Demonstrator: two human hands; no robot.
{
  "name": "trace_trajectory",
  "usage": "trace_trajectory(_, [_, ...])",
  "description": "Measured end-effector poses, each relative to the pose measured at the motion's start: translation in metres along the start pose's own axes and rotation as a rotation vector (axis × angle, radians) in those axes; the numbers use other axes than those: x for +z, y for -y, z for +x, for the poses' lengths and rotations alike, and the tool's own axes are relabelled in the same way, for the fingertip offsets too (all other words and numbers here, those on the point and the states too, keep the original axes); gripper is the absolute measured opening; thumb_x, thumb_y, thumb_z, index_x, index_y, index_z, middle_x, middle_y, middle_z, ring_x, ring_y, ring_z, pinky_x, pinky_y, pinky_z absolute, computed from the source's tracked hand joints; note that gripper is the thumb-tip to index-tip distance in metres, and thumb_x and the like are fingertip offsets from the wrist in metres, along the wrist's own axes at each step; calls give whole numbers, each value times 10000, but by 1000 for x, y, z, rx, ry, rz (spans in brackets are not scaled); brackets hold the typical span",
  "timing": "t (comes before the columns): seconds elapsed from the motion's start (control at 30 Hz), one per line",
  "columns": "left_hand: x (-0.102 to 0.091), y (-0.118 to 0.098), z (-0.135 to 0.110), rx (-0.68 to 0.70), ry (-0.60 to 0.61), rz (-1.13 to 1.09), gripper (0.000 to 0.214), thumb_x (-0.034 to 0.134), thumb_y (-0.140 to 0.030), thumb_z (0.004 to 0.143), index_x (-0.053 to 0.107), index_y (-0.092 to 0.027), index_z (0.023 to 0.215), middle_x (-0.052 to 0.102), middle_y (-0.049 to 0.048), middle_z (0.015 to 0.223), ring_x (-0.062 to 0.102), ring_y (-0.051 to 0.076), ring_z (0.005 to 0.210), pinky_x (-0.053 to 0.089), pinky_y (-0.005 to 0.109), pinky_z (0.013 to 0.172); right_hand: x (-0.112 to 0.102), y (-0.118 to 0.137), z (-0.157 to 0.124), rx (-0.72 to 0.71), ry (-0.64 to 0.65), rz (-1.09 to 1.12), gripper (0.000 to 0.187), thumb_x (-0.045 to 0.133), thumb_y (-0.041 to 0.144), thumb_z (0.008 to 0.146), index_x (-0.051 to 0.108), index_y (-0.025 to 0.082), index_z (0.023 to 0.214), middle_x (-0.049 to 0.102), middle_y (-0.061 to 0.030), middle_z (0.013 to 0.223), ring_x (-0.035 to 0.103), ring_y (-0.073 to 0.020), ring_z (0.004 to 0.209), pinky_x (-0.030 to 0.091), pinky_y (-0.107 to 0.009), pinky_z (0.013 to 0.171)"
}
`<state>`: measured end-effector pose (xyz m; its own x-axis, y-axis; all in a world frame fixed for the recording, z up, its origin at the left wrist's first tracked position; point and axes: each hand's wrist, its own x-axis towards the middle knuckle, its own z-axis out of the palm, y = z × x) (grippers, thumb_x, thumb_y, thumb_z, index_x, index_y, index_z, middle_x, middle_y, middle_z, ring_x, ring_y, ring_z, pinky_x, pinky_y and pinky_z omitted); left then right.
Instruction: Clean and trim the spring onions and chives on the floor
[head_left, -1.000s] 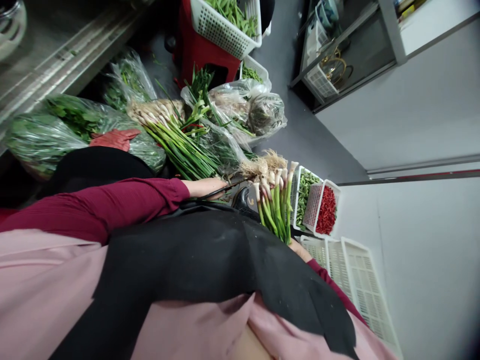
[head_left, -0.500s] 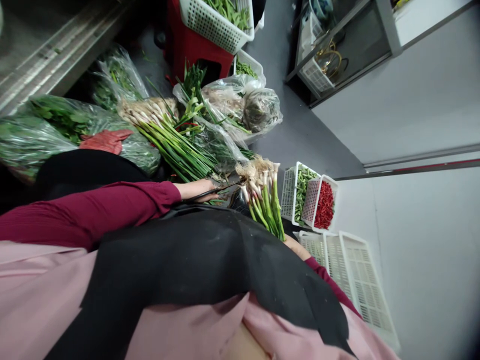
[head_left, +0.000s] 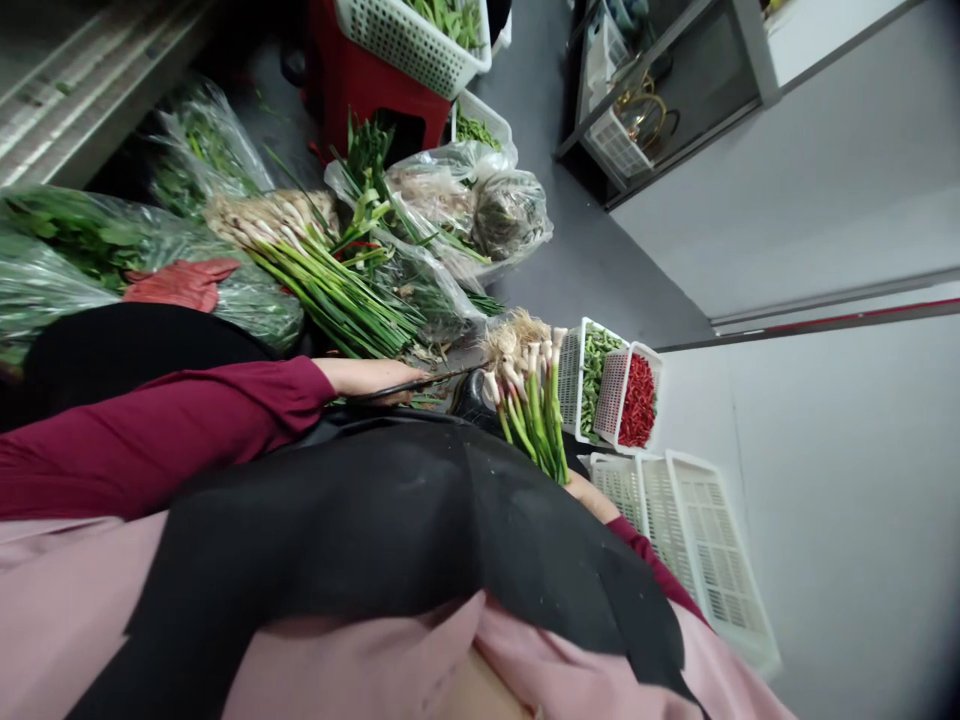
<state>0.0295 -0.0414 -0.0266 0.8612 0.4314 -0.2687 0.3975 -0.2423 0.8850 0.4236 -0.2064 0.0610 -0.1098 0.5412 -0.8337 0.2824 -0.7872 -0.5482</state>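
My right hand [head_left: 576, 487], mostly hidden behind the apron, is closed round the green stems of a bunch of green garlic [head_left: 534, 410]. White bulbs and pale, stringy roots point up and away from me. To the left, my left hand [head_left: 375, 380] grips a thin, dark knife [head_left: 457, 374], its tip by the roots; whether it touches them I cannot tell. Beyond that hand lies a larger pile of green garlic [head_left: 330, 280], roots to the upper left. Loose trimmings [head_left: 431, 352] are scattered on the floor near the knife.
Plastic bags of greens [head_left: 247, 300] lie at left, a red glove [head_left: 184, 285] on top. A red stool [head_left: 367, 85] bears a white basket [head_left: 412, 50]. At right stand baskets of green pods and red chillies [head_left: 638, 400], and white crates [head_left: 712, 540].
The view has shifted, moving the surroundings slightly left. My left hand has drawn a little left of the held bunch, showing more of the blade. My right hand keeps its hold.
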Motion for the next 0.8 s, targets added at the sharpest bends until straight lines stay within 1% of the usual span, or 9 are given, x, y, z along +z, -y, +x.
trace_trajectory(0.07, [2, -11, -2, -41, -52, 118, 164, 472, -247, 809, 583, -145, 875, 661, 60, 784, 583, 166, 665, 434, 218, 591, 4, 7, 3, -21, 19, 35, 558, 676, 175, 501, 670, 152, 1059, 713, -95, 1019, 675, -265, 862, 534, -353, 802])
trace_trajectory(0.13, [4, -22, -4, -60, -69, 181, 176, 444, -228, 820, 584, -144, 886, 662, 70, 800, 588, 172, 670, 432, 226, 603, 7, 13, 6, -49, 36, 37, 569, 693, 181, 516, 652, 136, 1082, 712, -91, 1005, 670, -249, 852, 524, -328, 803])
trace_trajectory(0.27, [5, -37, -2, -70, -33, 235, 187, 433, -201, 806, 599, -139, 866, 666, 86, 824, 597, 187, 695, 443, 246, 645, 10, 20, 11, -94, 57, -71, 577, 708, 193, 530, 640, 122, 1098, 711, -79, 985, 654, -243, 863, 505, -328, 844])
trace_trajectory(0.4, [3, -35, 4, -86, -12, 241, 194, 447, -180, 794, 614, -134, 881, 670, 82, 834, 600, 183, 695, 449, 245, 656, 9, 24, 13, -126, 90, -278, 565, 716, 223, 536, 649, 119, 1087, 703, -66, 1019, 629, -257, 928, 476, -342, 907])
trace_trajectory(0.5, [0, -31, 5, -88, 22, 256, 201, 459, -186, 802, 620, -128, 907, 679, 92, 868, 611, 190, 721, 459, 250, 679, 10, 28, 14, -132, 128, -347, 564, 723, 251, 550, 652, 115, 1093, 697, -62, 1048, 621, -263, 950, 475, -342, 913])
trace_trajectory(0.6, [-4, -33, 2, -110, 48, 268, 243, 449, -216, 844, 619, -115, 984, 684, 132, 971, 635, 208, 793, 471, 261, 730, 12, 33, 14, -145, 129, -407, 569, 714, 252, 585, 640, 121, 1134, 689, -64, 1080, 617, -259, 974, 468, -341, 936])
trace_trajectory(0.7, [-7, -38, -2, -151, 20, 288, 270, 421, -220, 881, 610, -113, 1041, 672, 161, 1060, 645, 220, 880, 469, 261, 769, 16, 39, 13, -190, 119, -472, 626, 732, 225, 577, 613, 131, 1185, 676, -76, 1124, 598, -256, 1035, 413, -348, 1016])
trace_trajectory(0.73, [-7, -39, -2, -155, 7, 291, 259, 419, -209, 882, 615, -117, 1023, 676, 159, 1048, 646, 218, 882, 467, 258, 771, 18, 41, 12, -197, 117, -480, 642, 743, 221, 568, 610, 131, 1190, 673, -82, 1131, 593, -257, 1049, 395, -350, 1035])
trace_trajectory(0.8, [-5, -38, -2, -133, -15, 295, 220, 433, -193, 868, 632, -128, 937, 689, 142, 954, 647, 209, 823, 463, 253, 753, 23, 45, 9, -185, 107, -465, 644, 753, 232, 562, 613, 127, 1182, 673, -92, 1131, 595, -263, 1048, 390, -356, 1042])
